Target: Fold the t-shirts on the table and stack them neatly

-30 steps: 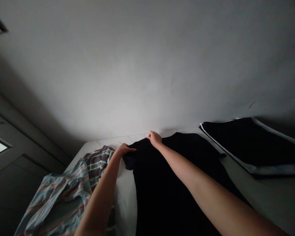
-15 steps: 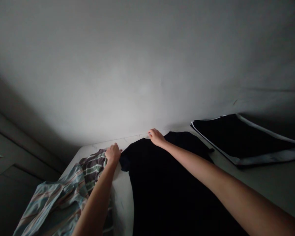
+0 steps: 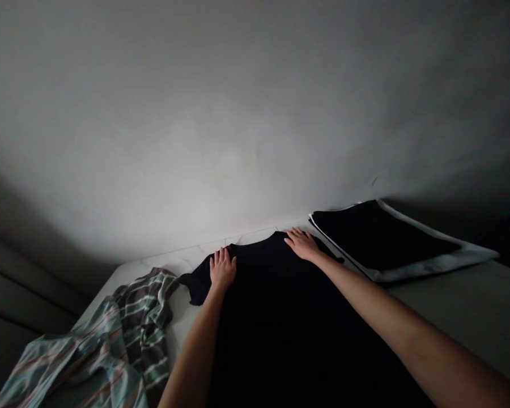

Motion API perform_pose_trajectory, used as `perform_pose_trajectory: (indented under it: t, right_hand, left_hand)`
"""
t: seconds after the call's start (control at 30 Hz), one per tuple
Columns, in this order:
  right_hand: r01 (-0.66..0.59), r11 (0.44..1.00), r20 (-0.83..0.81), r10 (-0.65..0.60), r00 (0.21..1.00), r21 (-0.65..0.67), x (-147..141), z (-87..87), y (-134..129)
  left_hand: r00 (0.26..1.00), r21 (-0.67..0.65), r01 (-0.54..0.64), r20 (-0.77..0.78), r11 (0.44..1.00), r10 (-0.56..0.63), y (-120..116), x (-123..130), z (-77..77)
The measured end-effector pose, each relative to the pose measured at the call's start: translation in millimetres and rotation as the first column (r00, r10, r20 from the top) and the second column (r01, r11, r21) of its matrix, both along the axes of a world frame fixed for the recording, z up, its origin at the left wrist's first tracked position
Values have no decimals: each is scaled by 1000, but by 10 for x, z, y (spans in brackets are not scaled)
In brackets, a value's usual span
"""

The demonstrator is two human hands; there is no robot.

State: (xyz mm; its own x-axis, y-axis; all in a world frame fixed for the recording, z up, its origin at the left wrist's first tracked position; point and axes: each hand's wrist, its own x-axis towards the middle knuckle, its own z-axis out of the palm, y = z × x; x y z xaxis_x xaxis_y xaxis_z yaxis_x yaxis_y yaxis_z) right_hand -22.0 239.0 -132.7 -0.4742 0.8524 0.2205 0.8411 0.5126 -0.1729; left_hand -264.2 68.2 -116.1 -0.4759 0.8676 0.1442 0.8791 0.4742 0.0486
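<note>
A black T-shirt (image 3: 263, 317) lies spread out, its neckline toward the wall and its lower part running out of view at the bottom. My left hand (image 3: 223, 268) rests flat on its left shoulder area, fingers spread. On the right shoulder area lies my right hand (image 3: 302, 243), also with fingers apart and palm down. The left sleeve sticks out beyond my left hand; my right forearm crosses over part of the shirt's right side.
Left of the shirt, a dark striped garment (image 3: 147, 317) and a light blue striped shirt (image 3: 80, 362) lie crumpled on the pale marbled tabletop (image 3: 187, 262). Folded black cloth with white edges (image 3: 386, 238) lies at the right. A grey wall (image 3: 238, 124) rises behind the table.
My left hand has moved right, from the sleeve end onto the shoulder, and opened. My right hand has moved right, from the neckline to the other shoulder, and now lies flat.
</note>
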Motion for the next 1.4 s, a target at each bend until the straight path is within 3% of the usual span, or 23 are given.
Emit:
perform_pose_trajectory:
  t: [0.13, 0.23, 0.37, 0.53, 0.63, 0.7, 0.8, 0.9, 0.97, 1.07, 1.17, 1.4]
  right_hand:
    - [62, 998, -47, -61, 997, 10, 17, 203, 198]
    - [74, 996, -43, -76, 996, -39, 33, 291, 353]
    - [52, 994, -45, -57, 997, -98, 52, 293, 448]
    - [56, 987, -68, -67, 995, -148, 227, 310, 475]
    - [74, 962, -44, -89, 995, -264, 411, 403, 537]
    - [68, 932, -33, -86, 996, -356, 513, 491, 568]
    - [41, 887, -75, -85, 994, -460, 590, 628, 510]
    - [15, 868, -191, -126, 973, -496, 581, 708, 338]
    - [13, 874, -286, -173, 943, -486, 543, 700, 238]
    - [42, 881, -379, -246, 892, -472, 492, 627, 176]
    - [56, 892, -435, -273, 858, -449, 504, 582, 198]
    - [100, 936, -333, -218, 917, -336, 749, 712, 404]
  left_hand:
    - [997, 94, -79, 26, 992, 77, 119, -151, 189]
    - [994, 84, -105, 35, 991, 102, 269, -266, 285]
    - [990, 39, -128, 72, 991, 125, 390, -407, 260]
    - [987, 92, -149, 67, 985, 143, 333, -416, 183]
    - [984, 188, -179, 41, 966, 175, 325, -225, 217]
    - [991, 249, -133, 15, 959, 134, 382, 19, 252]
    - [989, 246, 143, 1, 959, -148, 550, 527, 233]
    - [880, 224, 467, -26, 855, -474, 750, 1049, 76]
    - [824, 212, 562, -59, 799, -564, 886, 1301, -76]
    - [793, 141, 609, -90, 780, -603, 1057, 1474, -272]
    - [772, 88, 634, -131, 768, -622, 1118, 1476, -353]
    - [821, 93, 570, -74, 816, -566, 967, 1569, -159]
